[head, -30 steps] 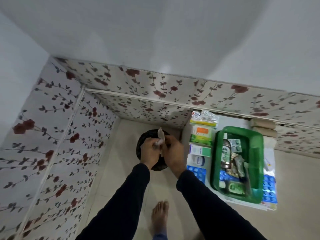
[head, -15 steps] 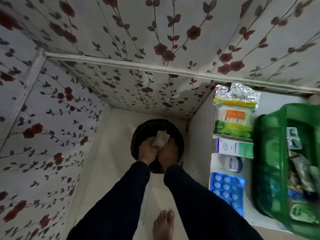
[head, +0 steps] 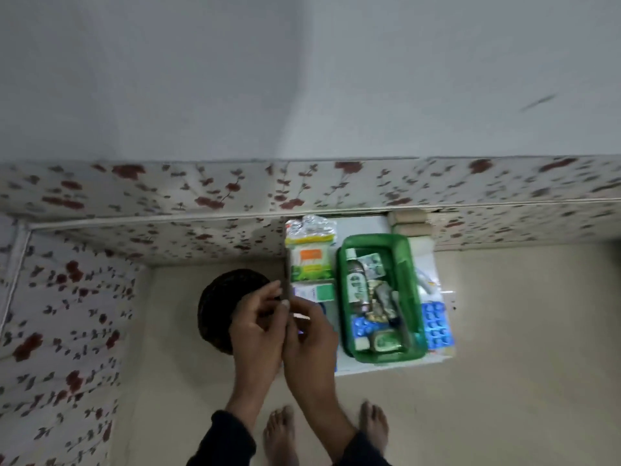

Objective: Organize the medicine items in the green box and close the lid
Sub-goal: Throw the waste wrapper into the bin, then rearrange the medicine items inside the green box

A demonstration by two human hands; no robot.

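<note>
The green box [head: 414, 284] stands open on a low white table [head: 386, 363], right of centre. Inside lie a tall bottle [head: 356, 287], several blister strips and a small green tin [head: 386, 341]. No lid shows. My left hand [head: 255, 331] and my right hand [head: 314, 348] are pressed together just left of the table, over the edge of a black bin [head: 221, 297]. Their fingers are curled and blurred, and I cannot make out anything held between them.
Left of the box lie a green and orange packet [head: 311, 260] under a foil pack [head: 309, 227], and a white and green carton [head: 317, 292]. A blue blister sheet [head: 437, 326] lies right of the box. Flowered panels wall off the back and left. My bare feet stand on the tiled floor.
The white wrapper held over the bin is no longer visible. My head has risen and pulled back, so the whole box and table show again. My hands have lifted slightly toward the table.
</note>
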